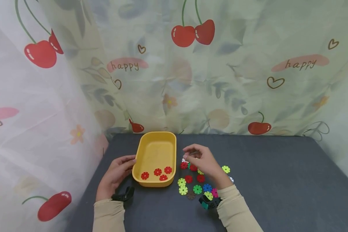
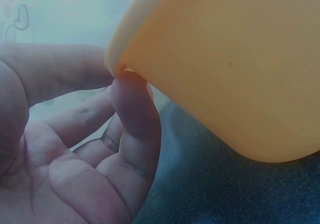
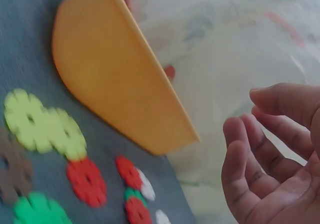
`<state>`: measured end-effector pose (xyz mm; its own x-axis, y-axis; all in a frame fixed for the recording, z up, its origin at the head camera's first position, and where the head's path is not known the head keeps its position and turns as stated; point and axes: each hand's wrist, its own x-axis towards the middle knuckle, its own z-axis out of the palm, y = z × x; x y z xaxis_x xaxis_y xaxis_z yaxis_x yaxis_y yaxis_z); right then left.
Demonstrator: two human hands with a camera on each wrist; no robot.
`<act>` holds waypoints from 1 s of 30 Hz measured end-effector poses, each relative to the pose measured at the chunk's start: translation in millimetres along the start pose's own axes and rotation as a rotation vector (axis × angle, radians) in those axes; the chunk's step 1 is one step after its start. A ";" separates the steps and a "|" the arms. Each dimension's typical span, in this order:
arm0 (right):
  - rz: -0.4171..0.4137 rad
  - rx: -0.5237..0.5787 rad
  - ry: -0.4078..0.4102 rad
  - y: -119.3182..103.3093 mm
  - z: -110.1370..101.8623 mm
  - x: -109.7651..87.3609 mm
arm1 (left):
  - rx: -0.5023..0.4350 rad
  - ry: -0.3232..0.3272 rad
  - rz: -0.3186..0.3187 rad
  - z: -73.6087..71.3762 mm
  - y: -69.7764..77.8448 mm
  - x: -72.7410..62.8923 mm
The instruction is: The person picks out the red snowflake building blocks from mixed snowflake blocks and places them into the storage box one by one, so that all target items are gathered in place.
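Note:
My left hand [image 1: 117, 174] pinches the left rim of a yellow plastic tray [image 1: 155, 184], thumb and forefinger meeting at its edge in the left wrist view. Several red notched discs [image 1: 157, 172] lie inside, toward the near end. To the right of the tray, my right hand [image 1: 204, 161] hovers over loose notched discs. Its fingers are loosely bent with nothing between them, as the right wrist view of this hand [image 3: 275, 159] shows. Beneath and near it are red discs [image 3: 86, 182], yellow-green discs [image 1: 183, 190], a green disc [image 1: 197, 189], a blue disc [image 1: 207, 188] and a brown disc [image 1: 191, 195].
A dark grey cloth covers the table [image 1: 278, 180]. A yellow-green disc [image 1: 226, 169] lies right of my right forearm, with a white one partly hidden beside it. Printed curtains [image 1: 191, 90] hang behind the table and along its left side.

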<state>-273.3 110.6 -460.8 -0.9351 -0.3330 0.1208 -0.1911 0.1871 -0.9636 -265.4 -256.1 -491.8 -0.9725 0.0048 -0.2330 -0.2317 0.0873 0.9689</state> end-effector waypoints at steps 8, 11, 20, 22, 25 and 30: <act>0.019 -0.049 0.067 10.2 -32.5 -3.7 | -0.013 0.011 -0.021 -0.8 -0.5 0.0; 0.025 -0.057 0.070 14.2 -41.1 -5.1 | -0.009 0.004 -0.017 -0.8 -0.4 -0.3; 0.055 -0.130 0.005 25.4 -57.4 -8.0 | -0.008 0.014 -0.024 -1.1 2.0 -0.2; 0.058 -0.157 0.012 30.4 -61.4 -7.6 | -0.008 0.009 -0.019 -0.6 2.7 -0.9; 0.069 -0.194 0.019 39.5 -68.0 -7.9 | -0.022 0.006 -0.014 0.8 2.7 -1.4; 0.117 -0.253 0.033 50.2 -77.3 -11.0 | -0.030 0.013 -0.021 1.9 1.5 -0.1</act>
<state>-295.6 195.1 -492.1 -0.9637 -0.2658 0.0235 -0.1453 0.4486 -0.8818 -265.6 -254.1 -490.5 -0.9675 -0.0096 -0.2528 -0.2530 0.0569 0.9658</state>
